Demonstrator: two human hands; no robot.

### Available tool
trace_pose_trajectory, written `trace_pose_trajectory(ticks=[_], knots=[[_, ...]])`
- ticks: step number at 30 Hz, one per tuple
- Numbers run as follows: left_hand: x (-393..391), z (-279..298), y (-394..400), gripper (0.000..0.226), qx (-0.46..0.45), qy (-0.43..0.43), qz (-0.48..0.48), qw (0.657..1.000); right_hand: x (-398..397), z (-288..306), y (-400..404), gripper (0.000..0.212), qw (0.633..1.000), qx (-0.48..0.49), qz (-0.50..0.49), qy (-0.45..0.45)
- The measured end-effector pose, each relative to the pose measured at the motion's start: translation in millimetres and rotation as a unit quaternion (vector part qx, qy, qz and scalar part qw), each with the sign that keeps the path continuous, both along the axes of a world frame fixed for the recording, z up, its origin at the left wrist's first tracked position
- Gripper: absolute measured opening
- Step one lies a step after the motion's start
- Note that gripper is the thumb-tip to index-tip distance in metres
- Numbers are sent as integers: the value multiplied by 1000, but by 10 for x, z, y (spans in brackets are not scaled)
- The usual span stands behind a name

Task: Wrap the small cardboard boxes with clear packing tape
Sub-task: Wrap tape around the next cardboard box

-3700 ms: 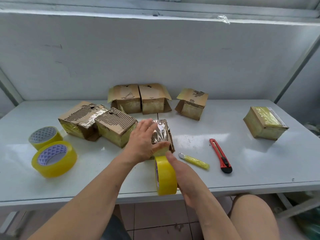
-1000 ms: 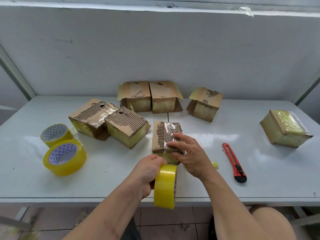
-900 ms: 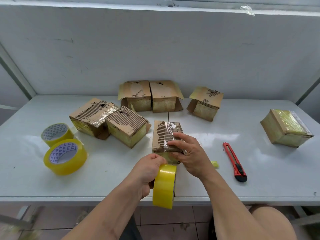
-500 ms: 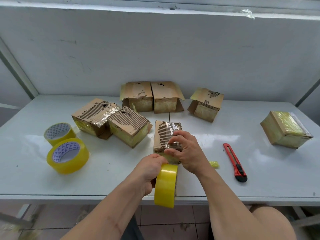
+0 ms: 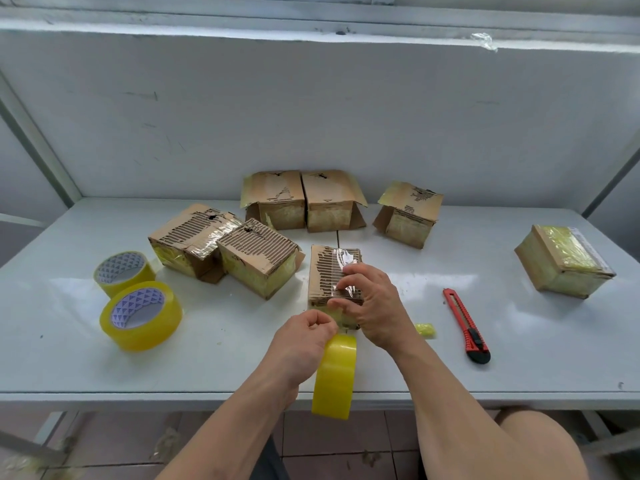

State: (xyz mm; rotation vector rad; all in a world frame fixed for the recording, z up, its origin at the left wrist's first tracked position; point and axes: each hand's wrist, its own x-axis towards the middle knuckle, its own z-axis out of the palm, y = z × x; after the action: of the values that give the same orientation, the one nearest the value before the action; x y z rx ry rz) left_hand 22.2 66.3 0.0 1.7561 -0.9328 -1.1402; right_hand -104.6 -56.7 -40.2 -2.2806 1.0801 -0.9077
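Note:
A small torn cardboard box stands on the white table in front of me, a strip of clear tape running over its top. My right hand grips the box's near edge, fingers curled over the top and thumb on the front face. My left hand holds a yellowish roll of packing tape upright at the table's front edge, just below the box. The tape runs from the roll up to the box.
Several other boxes stand behind: two to the left, a pair at the back, one back right, a wrapped one far right. Two tape rolls lie left. A red utility knife lies right.
Between 3.7 s and 1 s ago the roll passed from my right hand to my left, and my right hand took the box. Since then my right fingers have curled down onto the box's near top edge.

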Motion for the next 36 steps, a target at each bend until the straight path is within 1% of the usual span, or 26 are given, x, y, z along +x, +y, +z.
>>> trace_pose_trajectory(ticks=[1, 3, 6, 8, 10, 12, 15, 16, 17, 19, 21, 23, 25, 28, 32, 36], knots=[[-8, -6, 14, 18, -8, -1, 3, 1000, -6, 6, 35, 26, 1000, 18, -5, -22], [-18, -7, 27, 17, -21, 16, 17, 1000, -16, 60, 172, 35, 995, 56, -35, -74], [-2, 37, -1, 18, -33, 36, 59, 997, -28, 173, 471, 41, 983, 62, -104, -139], [14, 85, -42, 16, -42, 53, 79, 995, -22, 269, 652, 41, 967, 112, -132, -189], [16, 151, -81, 15, -53, 76, 88, 992, -24, 347, 793, 46, 956, 164, -130, -206], [20, 217, -141, 14, -56, 100, 99, 988, -24, 403, 911, 51, 956, 207, -92, -184], [32, 322, -243, 14, -65, 179, 116, 975, -20, 388, 1057, 47, 959, 249, -8, -132], [32, 359, -266, 14, -69, 188, 108, 974, -25, 357, 1086, 48, 960, 253, 5, -121], [36, 383, -287, 12, -71, 170, 97, 978, -30, 339, 1105, 48, 963, 247, 2, -108], [50, 419, -322, 10, -79, 111, 74, 988, -27, 370, 1115, 35, 972, 217, -29, -87], [68, 434, -395, 11, -93, 81, 63, 990, 1, 493, 1112, 21, 967, 223, -55, -113], [71, 469, -493, 11, -100, 74, 55, 991, 31, 638, 1085, 15, 952, 252, -67, -157], [64, 554, -614, 10, -108, 81, 50, 990, 49, 781, 1050, 17, 945, 267, -81, -168], [91, 697, -861, 9, -136, 103, 51, 984, 40, 906, 1013, 22, 925, 327, -97, -168], [153, 714, -1189, 8, -141, 69, 41, 987, 9, 1077, 845, 23, 909, 378, -106, -139], [283, 677, -1469, 7, -143, 54, 69, 986, 15, 1206, 698, 20, 879, 455, -83, -115]])
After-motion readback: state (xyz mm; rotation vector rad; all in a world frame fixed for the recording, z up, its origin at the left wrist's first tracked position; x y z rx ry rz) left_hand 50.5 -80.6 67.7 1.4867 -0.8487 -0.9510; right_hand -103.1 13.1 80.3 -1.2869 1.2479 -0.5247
